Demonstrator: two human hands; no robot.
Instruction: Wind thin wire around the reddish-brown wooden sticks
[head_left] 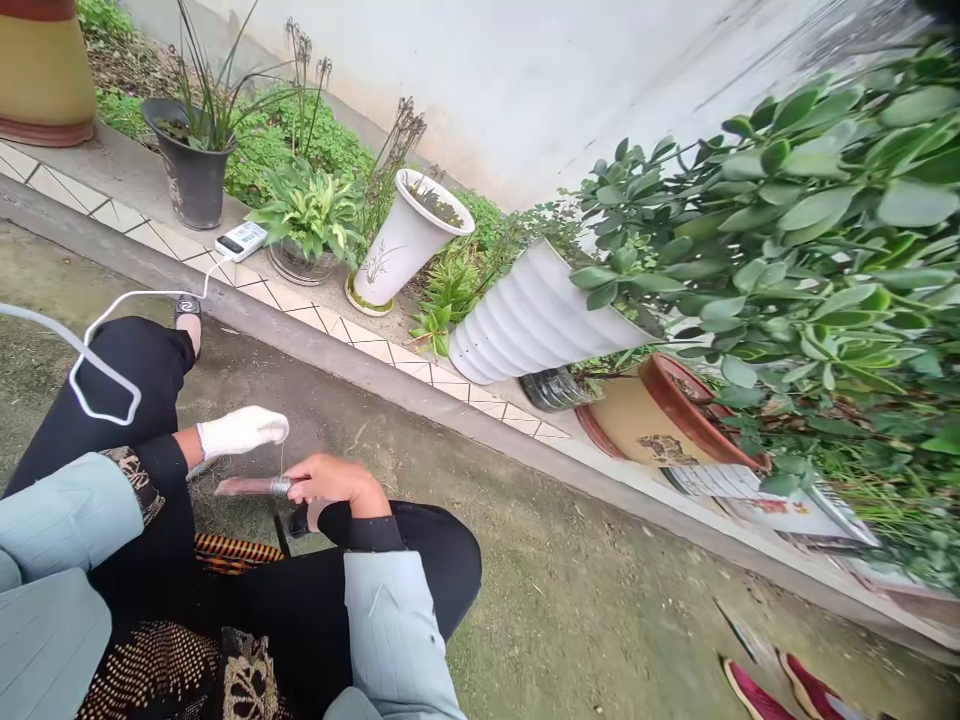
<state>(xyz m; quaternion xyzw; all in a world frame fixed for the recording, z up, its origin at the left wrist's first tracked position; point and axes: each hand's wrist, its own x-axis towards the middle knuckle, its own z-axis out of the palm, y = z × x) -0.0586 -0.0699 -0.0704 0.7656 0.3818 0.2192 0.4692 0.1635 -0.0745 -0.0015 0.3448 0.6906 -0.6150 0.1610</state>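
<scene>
My left hand (244, 431), in a white knit glove, is closed with its fingertips on a thin strand (282, 458) that looks like wire. The strand runs down to a silvery coil (280, 486) wound round a wooden stick (244, 487). My right hand (330, 478) is bare and closed round the stick's right end, just beside the coil. The stick lies roughly level between my knees, its other end pointing left beneath the gloved hand. Below the glove, a greyish bundle (206, 467) is partly hidden and hard to make out.
A white cable (142, 293) loops past my left knee to a white device (241, 241) on the tiled ledge (330, 322). Potted plants line it, including a black pot (189, 170) and a white pot (412, 240). Red shoes (757, 690) are at lower right.
</scene>
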